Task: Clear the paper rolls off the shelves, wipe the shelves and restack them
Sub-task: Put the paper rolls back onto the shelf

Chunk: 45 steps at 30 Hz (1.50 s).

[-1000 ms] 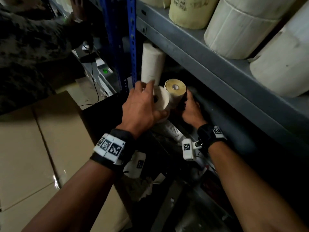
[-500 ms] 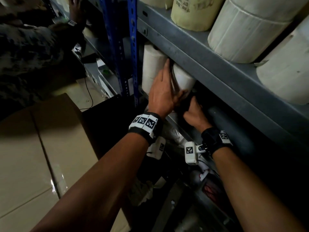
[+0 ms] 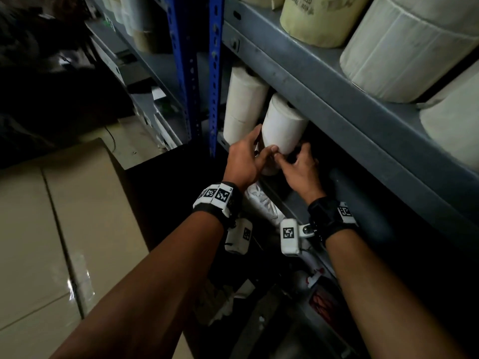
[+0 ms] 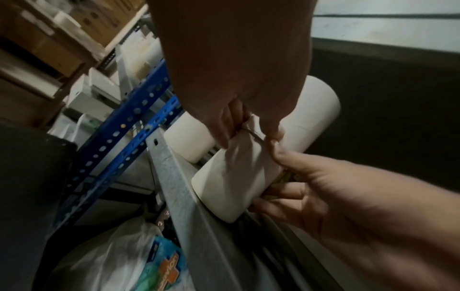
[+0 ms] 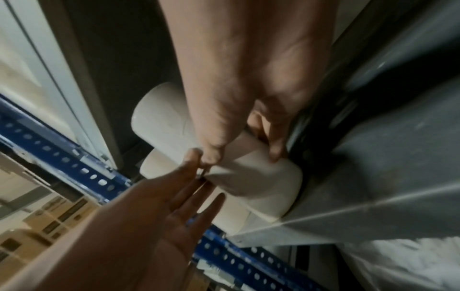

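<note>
While both hands meet at the front edge of the lower shelf (image 3: 290, 193), a white paper roll (image 3: 282, 125) stands upon a shorter roll (image 4: 229, 183) at that edge, just under the upper shelf (image 3: 324, 81). The left hand (image 3: 243, 161) curls against the stack from 9 o'clock, thumb on the upper roll's lower rim, its grip closed on the short roll. The right hand (image 3: 300, 169) holds the same short roll from 3 o'clock, thumb tip touching the left thumb. At 10 o'clock of the stack, beside the blue upright (image 3: 215, 73), stands another stacked pair of rolls (image 3: 243, 104). Larger label rolls (image 3: 404, 47) sit on the upper shelf; the yellowish roll (image 3: 316, 19) bears upside-down print too blurred to read. Below, a plastic bag (image 4: 119, 256) shows an orange cross and the letters "avlon". Cardboard boxes (image 3: 51, 229) lie at 8 o'clock.
</note>
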Each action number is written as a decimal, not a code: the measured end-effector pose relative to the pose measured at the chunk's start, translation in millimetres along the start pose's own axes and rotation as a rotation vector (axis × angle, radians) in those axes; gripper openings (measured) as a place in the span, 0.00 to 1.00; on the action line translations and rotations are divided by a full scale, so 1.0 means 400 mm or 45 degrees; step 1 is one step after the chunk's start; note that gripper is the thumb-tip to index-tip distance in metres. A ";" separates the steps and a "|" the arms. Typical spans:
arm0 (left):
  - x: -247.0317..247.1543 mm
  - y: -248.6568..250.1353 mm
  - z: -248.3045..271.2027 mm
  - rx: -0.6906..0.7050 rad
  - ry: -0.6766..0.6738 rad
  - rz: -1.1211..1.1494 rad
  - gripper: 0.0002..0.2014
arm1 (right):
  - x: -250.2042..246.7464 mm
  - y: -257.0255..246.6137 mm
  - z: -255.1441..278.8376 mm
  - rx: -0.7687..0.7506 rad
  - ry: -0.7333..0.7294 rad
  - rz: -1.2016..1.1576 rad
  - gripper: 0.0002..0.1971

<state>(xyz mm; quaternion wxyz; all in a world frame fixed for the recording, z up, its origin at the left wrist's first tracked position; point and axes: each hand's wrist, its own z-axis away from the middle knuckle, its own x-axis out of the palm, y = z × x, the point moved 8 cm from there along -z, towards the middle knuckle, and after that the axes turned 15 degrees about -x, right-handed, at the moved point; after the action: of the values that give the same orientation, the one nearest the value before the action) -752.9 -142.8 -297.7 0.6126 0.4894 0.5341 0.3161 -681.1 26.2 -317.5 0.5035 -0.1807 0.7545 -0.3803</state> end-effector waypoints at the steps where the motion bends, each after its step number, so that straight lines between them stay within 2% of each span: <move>1: -0.002 -0.002 -0.008 -0.008 0.007 -0.008 0.26 | 0.002 -0.006 -0.006 0.003 -0.002 0.020 0.39; 4: -0.001 -0.010 -0.030 -0.047 -0.006 -0.004 0.28 | 0.004 -0.008 -0.028 -0.006 0.010 0.069 0.46; 8: 0.006 -0.022 -0.050 -0.024 -0.060 -0.029 0.29 | 0.021 -0.005 -0.034 -0.030 0.026 0.063 0.37; 15: -0.018 -0.035 -0.073 0.065 -0.034 -0.122 0.32 | 0.053 -0.015 -0.040 -0.055 0.050 -0.015 0.38; 18: -0.012 -0.053 -0.059 0.017 -0.067 -0.109 0.33 | 0.065 0.002 -0.036 -0.053 -0.004 -0.142 0.40; 22: 0.005 -0.139 -0.043 -0.102 -0.098 -0.114 0.28 | 0.101 0.037 -0.027 0.006 -0.151 -0.371 0.37; 25: 0.024 -0.178 -0.034 -0.162 -0.151 -0.227 0.32 | 0.144 0.054 -0.012 0.040 -0.242 -0.492 0.34; 27: 0.036 -0.189 -0.029 -0.197 -0.159 -0.240 0.34 | 0.158 0.067 -0.007 0.063 -0.219 -0.544 0.34; 36: 0.049 -0.225 -0.029 -0.225 -0.173 -0.254 0.41 | 0.158 0.093 0.005 0.074 -0.207 -0.491 0.31; 42: 0.028 -0.213 -0.027 -0.193 -0.207 -0.180 0.35 | 0.150 0.087 0.010 0.087 -0.214 -0.433 0.31; 45: 0.028 -0.213 -0.013 -0.181 -0.237 -0.176 0.37 | 0.148 0.085 0.020 0.104 -0.222 -0.442 0.33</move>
<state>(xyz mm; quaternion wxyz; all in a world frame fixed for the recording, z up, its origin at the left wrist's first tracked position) -766.8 -158.5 -381.1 0.7129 0.4340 0.4839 0.2633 -695.5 6.4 -381.6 0.5007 -0.3199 0.6495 -0.4745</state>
